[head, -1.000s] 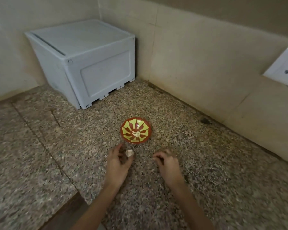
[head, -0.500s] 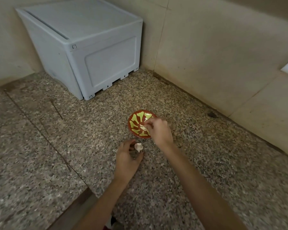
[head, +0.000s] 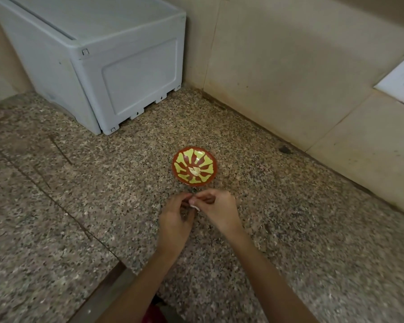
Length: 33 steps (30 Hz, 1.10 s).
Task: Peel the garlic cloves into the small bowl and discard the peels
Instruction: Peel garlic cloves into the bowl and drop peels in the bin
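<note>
Two hands meet in front of the small bowl (head: 214,170), near the back edge of the granite countertop (head: 79,206). Left hand (head: 176,221) and right hand (head: 217,210) pinch one garlic clove (head: 194,207) between curled fingertips, probably to pick off skin; peeled garlic (head: 194,170) lies in the bowl.

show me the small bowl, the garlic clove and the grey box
small bowl (head: 181,162): head view, left inner wall
garlic clove (head: 194,207): head view, the exposed white bit
grey box (head: 138,78): head view, front panel
</note>
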Tool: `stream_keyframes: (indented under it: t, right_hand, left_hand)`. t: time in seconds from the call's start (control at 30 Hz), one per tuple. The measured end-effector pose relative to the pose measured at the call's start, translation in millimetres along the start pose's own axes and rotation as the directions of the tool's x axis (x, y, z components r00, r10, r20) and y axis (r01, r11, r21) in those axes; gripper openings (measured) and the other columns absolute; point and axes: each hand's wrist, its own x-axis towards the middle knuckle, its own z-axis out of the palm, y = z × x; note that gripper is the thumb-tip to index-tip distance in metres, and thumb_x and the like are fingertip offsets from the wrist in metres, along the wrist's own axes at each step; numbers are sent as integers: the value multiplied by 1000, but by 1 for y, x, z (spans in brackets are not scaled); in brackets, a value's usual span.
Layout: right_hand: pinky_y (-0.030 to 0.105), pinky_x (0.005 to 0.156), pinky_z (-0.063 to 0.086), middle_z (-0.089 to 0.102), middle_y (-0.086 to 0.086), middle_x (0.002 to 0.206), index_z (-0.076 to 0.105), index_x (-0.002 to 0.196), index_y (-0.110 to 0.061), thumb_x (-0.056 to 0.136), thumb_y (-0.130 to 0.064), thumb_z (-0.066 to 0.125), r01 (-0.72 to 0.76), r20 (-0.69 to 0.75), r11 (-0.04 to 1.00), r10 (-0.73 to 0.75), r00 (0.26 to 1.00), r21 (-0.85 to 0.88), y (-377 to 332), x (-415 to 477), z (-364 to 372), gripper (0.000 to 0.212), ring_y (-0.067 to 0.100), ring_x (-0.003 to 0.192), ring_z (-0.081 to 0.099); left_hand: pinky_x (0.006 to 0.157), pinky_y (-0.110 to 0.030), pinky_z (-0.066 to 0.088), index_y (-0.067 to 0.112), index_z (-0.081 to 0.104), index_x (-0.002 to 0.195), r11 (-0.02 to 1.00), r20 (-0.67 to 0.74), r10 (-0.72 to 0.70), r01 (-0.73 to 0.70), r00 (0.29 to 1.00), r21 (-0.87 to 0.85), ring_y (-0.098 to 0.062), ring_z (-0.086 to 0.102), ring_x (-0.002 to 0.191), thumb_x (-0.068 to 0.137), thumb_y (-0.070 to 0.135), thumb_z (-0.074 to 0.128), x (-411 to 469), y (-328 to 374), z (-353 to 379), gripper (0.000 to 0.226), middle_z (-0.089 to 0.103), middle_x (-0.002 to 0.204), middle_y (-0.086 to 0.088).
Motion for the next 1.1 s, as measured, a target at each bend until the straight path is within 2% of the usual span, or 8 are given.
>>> stream_keyframes:
  t: [0.13, 0.3, 0.43, 0.5, 0.73, 0.87, 1.0, 1.1]
  right_hand:
    - [15, 77, 56, 77, -3, 91, 78, 100, -10, 78, -23, 83, -2, -78, 997, 9, 997, 83, 7, -6, 9, 26, 2, 79, 70]
    - [12, 77, 54, 77, -6, 91, 78, 101, -14, 80, -22, 81, 12, -79, 991, -1, 997, 131, 8, -12, 13, 23, -3, 78, 69]
    - [37, 84, 60, 78, -5, 89, 79, 98, -17, 80, -17, 80, -59, -51, 955, 77, 996, 292, 15, -12, 14, 18, 12, 81, 74]
    - [43, 85, 60, 78, 1, 89, 79, 96, -13, 78, -13, 82, -121, -22, 897, 144, 989, 425, 15, -12, 14, 18, 21, 83, 75]
    - [36, 84, 60, 77, 10, 90, 79, 95, -8, 75, -5, 83, -184, 62, 788, 183, 981, 587, 17, -15, 12, 21, 29, 88, 74]
    - [34, 82, 60, 77, 8, 92, 78, 94, -9, 76, -2, 80, -145, 63, 829, 132, 989, 540, 21, -16, 9, 19, 28, 87, 74]
    - [30, 79, 60, 78, 0, 90, 79, 93, -18, 80, -4, 79, -24, 25, 924, 16, 1000, 382, 21, -15, 6, 19, 19, 83, 74]
    - [29, 76, 60, 77, -6, 85, 78, 89, -26, 78, -10, 81, -5, 7, 958, 2, 1000, 288, 18, -17, 4, 19, 13, 79, 74]
  left_hand:
    - [86, -33, 54, 12, 62, 116, 998, 42, 50, -48, 998, -45, -9, 60, 97, 77, 0, 75, -1, 1, -5, 43, 61, 108, 7]
    - [83, -29, 55, 13, 63, 112, 995, 36, -4, 7, 999, -100, -9, 64, 95, 78, 10, 78, -3, 2, -8, 37, 65, 105, 4]
    - [85, -23, 55, 11, 64, 109, 989, 52, -22, 29, 998, -146, -2, 63, 95, 77, 4, 78, -4, -1, -9, 35, 66, 103, 3]
    - [85, -19, 54, 9, 65, 107, 989, 69, -8, 18, 998, -145, 0, 64, 94, 76, 4, 78, -3, -4, -11, 34, 67, 102, 2]
    - [82, -18, 54, 10, 65, 98, 986, 119, 6, 14, 993, -165, -3, 66, 90, 76, 5, 79, 0, -7, -16, 27, 69, 96, 4]
    - [80, -13, 52, 11, 65, 97, 983, 142, -10, 35, 990, -179, 1, 66, 88, 76, 6, 79, 1, -5, -20, 25, 69, 93, 7]
    - [75, -9, 49, 11, 65, 95, 988, 146, 9, 14, 989, -156, 4, 63, 86, 77, 6, 78, 0, -2, -20, 24, 67, 90, 9]
    - [74, -17, 53, 9, 65, 97, 994, 123, 49, -36, 991, -107, 0, 64, 85, 78, 7, 78, 0, -8, -18, 23, 68, 91, 4]
